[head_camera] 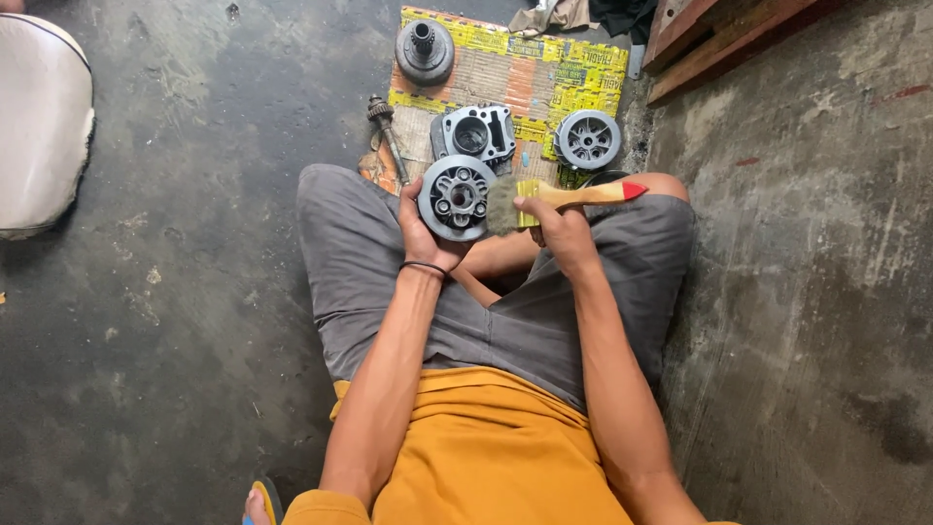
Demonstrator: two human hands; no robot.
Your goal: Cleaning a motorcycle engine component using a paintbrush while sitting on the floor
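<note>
Bare concrete floor (175, 292), dark and stained, runs under you; you sit cross-legged on it in grey shorts and a yellow shirt.

Your left hand (425, 233), a black band at its wrist, is closed around the lower left edge of a round grey metal hub (457, 197), holding it up over your knees with its face toward the camera. Face shows a central hole ringed by smaller bosses.

Your right hand (559, 228) is closed around a paintbrush (559, 197) near the ferrule. Handle is pale wood with a red tip and points right. Bristles touch the right edge of the hub.

Just past your knees lies a flattened sheet of yellow and brown cardboard (544, 73). On it:
- a round part with a splined shaft (425, 49), far left corner;
- a boxy cast housing with a round bore (473, 133), just beyond the hub;
- a second spoked round part (587, 139), right of the housing.

A geared shaft (386, 131) lies at the cardboard's left edge. A pale cushion (39, 122) sits at far left, wooden boards (719, 39) at upper right.
</note>
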